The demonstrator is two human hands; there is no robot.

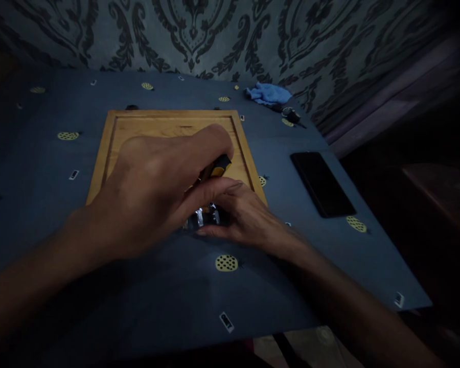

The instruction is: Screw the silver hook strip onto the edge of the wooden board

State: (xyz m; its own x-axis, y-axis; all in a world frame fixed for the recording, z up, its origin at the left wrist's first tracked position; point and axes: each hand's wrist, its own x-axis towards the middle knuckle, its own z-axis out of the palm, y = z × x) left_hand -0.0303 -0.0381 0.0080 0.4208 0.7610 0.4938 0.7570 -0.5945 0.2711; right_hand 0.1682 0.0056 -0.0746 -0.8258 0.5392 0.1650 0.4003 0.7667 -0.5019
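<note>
Over the near part of a wooden board (184,116) with a grooved rim, my two hands meet. My left hand (153,179) is closed around a black-and-yellow tool handle (220,166); its working end is hidden, so its exact kind does not show. Just to the right and lower, my right hand (241,209) curls its fingers and thumb around a shiny metal piece (200,217). Bright curved parts of that piece show between the thumb and fingers, at the board's near edge. The rest of it is covered by my hands.
A black phone (322,184) lies on the blue patterned tablecloth (168,301), right of the board. Farther back are a crumpled blue cloth (268,94) and a bunch of keys (291,115). A patterned wall (195,36) rises behind the table; its right edge drops into darkness.
</note>
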